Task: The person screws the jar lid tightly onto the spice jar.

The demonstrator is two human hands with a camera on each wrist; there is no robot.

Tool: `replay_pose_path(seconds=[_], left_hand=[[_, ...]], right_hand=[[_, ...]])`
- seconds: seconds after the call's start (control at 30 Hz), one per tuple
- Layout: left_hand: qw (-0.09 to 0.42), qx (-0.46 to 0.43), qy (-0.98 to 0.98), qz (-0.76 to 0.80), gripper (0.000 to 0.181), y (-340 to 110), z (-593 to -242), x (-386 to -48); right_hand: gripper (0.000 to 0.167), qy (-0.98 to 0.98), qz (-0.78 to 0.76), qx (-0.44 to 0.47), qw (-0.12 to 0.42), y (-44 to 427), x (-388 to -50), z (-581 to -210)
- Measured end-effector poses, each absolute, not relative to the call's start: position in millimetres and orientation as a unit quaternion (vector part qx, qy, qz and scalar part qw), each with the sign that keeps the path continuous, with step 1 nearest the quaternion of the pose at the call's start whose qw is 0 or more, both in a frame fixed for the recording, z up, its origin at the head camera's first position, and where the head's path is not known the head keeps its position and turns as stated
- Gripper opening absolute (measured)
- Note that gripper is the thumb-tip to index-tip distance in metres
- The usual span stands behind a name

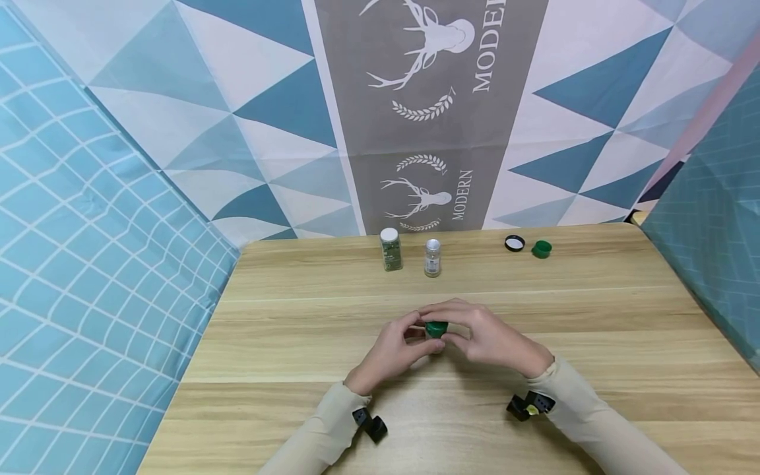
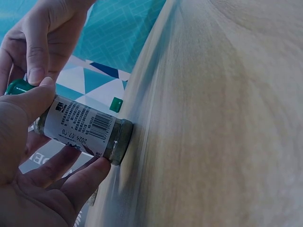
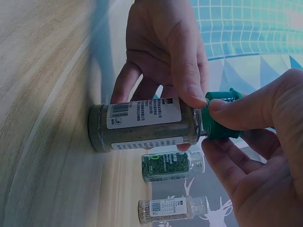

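- Here we are, just about midway between the desk's left and right edges: your spice jar stands upright, base down at the wood!
- Your left hand has it, fingers wrapped round the labelled body, thumb up by the neck.
- Your right hand comes in from the other side, thumb and fingers pinching the green cap on top; whether that cap sits tight, you can't tell from here.
- Up at the far edge, left of the desk's middle, you've got a white-topped jar of green herbs, and just beside it, to the right, a smaller jar with brown contents, both upright.
- Swing over towards the far right corner: a black lid shows you its white inside, with a loose green cap just to its right.
- Behind that far edge, your backdrop is a patterned cloth, deer heads and "MODERN" on its grey panel.
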State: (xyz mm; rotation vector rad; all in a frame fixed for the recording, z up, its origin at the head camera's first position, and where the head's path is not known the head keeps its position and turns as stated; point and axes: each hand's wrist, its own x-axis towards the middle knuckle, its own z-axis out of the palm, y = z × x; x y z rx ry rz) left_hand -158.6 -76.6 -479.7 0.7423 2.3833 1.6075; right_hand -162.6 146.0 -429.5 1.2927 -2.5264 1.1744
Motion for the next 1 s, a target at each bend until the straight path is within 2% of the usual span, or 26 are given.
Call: replay_pose_path(seconds=[1.0], left_hand=[[0.093,0.238,0.797,0.547,0.029,-75.3,-478.3,-158.6]], right_hand=[[0.045,-0.839,0.398,0.37,0.005,151.7,-161.4,-428.4]])
